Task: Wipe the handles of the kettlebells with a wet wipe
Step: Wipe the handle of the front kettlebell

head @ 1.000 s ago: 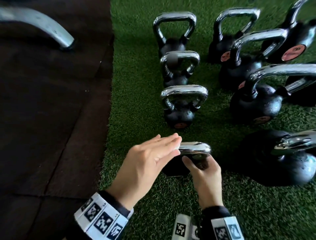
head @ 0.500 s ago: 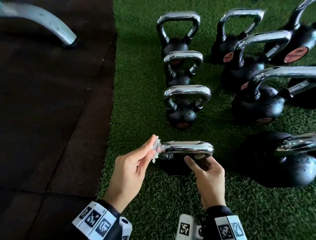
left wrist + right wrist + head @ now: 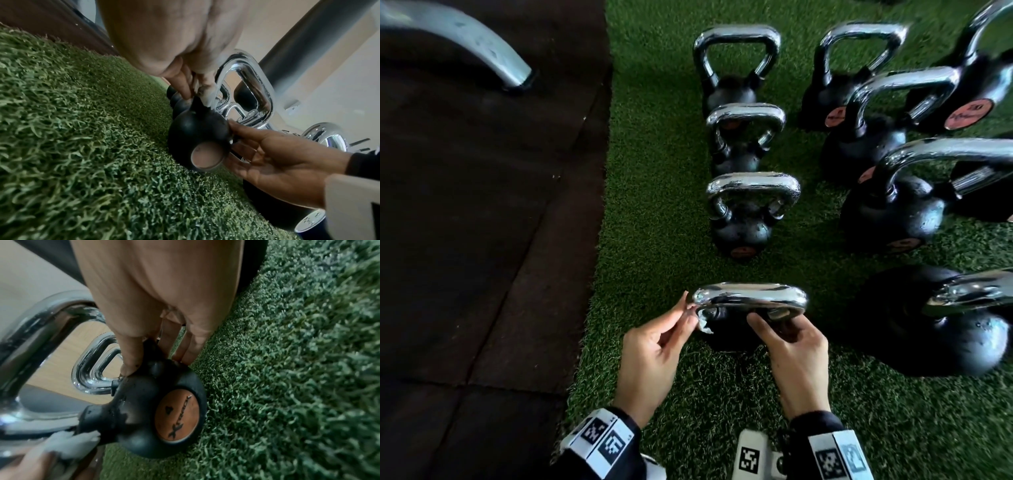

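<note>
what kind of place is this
Most likely a gym floor: rows of kettlebells with chrome handles stand on green artificial turf, next to dark rubber floor mats.

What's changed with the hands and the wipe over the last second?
The left hand, flat over the nearest kettlebell's chrome handle a second ago, has slid off its left end and now pinches the small white wet wipe against the left post below. The right hand still steadies the handle; the other kettlebells stayed put.

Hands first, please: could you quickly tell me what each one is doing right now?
Left hand: pinches the wet wipe against the nearest kettlebell's handle.
Right hand: fingers curled round that handle's right side.
</note>
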A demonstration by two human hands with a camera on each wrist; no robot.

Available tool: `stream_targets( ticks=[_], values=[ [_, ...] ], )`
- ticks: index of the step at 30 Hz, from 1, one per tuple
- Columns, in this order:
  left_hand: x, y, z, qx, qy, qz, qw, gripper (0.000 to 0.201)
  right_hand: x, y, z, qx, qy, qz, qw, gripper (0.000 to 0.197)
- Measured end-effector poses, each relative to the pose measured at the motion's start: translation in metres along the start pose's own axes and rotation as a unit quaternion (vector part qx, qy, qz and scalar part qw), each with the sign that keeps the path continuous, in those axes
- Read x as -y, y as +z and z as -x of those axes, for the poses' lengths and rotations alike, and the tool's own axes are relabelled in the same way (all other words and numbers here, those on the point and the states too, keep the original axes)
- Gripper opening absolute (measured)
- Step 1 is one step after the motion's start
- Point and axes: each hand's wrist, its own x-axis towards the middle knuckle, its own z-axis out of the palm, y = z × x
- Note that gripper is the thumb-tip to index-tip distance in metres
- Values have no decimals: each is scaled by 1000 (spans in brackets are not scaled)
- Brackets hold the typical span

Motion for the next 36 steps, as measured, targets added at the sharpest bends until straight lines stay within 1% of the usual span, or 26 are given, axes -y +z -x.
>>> stream_targets(
  ticks=[2, 4, 7, 9, 11, 13, 14, 15, 16, 17, 18, 19, 20, 21, 22, 24, 25, 26, 28, 30, 31, 34, 36],
  values=[
    [-1, 1, -1, -8, -3, 3, 1000, 31, 0, -3, 2, -1, 2, 20, 1000, 25],
    [-4, 3, -7, -19, -1, 6, 1000, 33, 0, -9, 7, 6, 3, 44, 999, 23],
    [-6, 10, -28, -35, 4, -3, 999, 36, -8, -18, 16, 19, -3, 103, 995, 17],
    [-10, 18, -46, -31, 3, -15, 999, 37, -14, -23, 20, 31, -16, 137, 990, 20],
    [-17, 28, -61, -13, 3, -14, 1000, 43, -18, -24, 22, 57, -31, 160, 985, 34],
    [-22, 39, -69, 18, 11, 20, 1000, 41, -16, -21, 17, 79, -34, 174, 981, 50],
    [-23, 43, -69, 33, 18, 25, 999, 40, -13, -19, 12, 78, -44, 186, 978, 54],
    [-23, 46, -69, 42, 27, 14, 999, 41, -9, -16, 4, 65, -67, 198, 976, 55],
    [-22, 47, -69, 54, 35, -4, 998, 43, -4, -13, -4, 51, -88, 200, 975, 51],
    [-21, 46, -68, 67, 34, -16, 997, 44, 1, -12, -12, 45, -92, 187, 977, 40],
    [-20, 44, -66, 79, 23, -12, 997, 42, 8, -9, -20, 54, -75, 179, 980, 32],
    [-19, 42, -65, 93, 13, -7, 996, 40, 14, -7, -27, 74, -53, 189, 978, 37],
    [-18, 39, -64, 100, 11, -9, 995, 40, 17, -4, -31, 108, -32, 204, 972, 44],
    [-18, 37, -63, 94, 18, -20, 995, 42, 20, -1, -34, 139, -20, 225, 964, 44],
    [-17, 36, -62, 79, 32, -39, 996, 44, 24, 2, -35, 155, -16, 235, 959, 42],
    [-19, 37, -66, 53, 49, -69, 995, 42, 27, 6, -34, 148, -7, 230, 962, 40],
    [-21, 38, -69, 50, 47, -70, 995, 39, 26, 6, -33, 141, -3, 224, 964, 41],
    [-22, 39, -71, 50, 39, -53, 997, 36, 25, 5, -32, 137, 0, 224, 965, 42],
    [-25, 42, -73, 47, 12, 33, 998, 31, 23, 4, -31, 131, 6, 231, 964, 43],
    [-27, 44, -72, 44, 9, 86, 995, 30, 23, 4, -32, 127, 12, 224, 966, 44],
    [-28, 44, -72, 47, 9, 90, 995, 29, 23, 4, -32, 126, 14, 220, 967, 44],
    [-35, 40, -82, 63, -19, 91, 994, 28, 24, 4, -35, 127, 24, 215, 968, 44],
    [-41, 34, -87, 76, -22, 116, 990, 31, 24, 4, -35, 127, 26, 209, 969, 45]
  ],
)
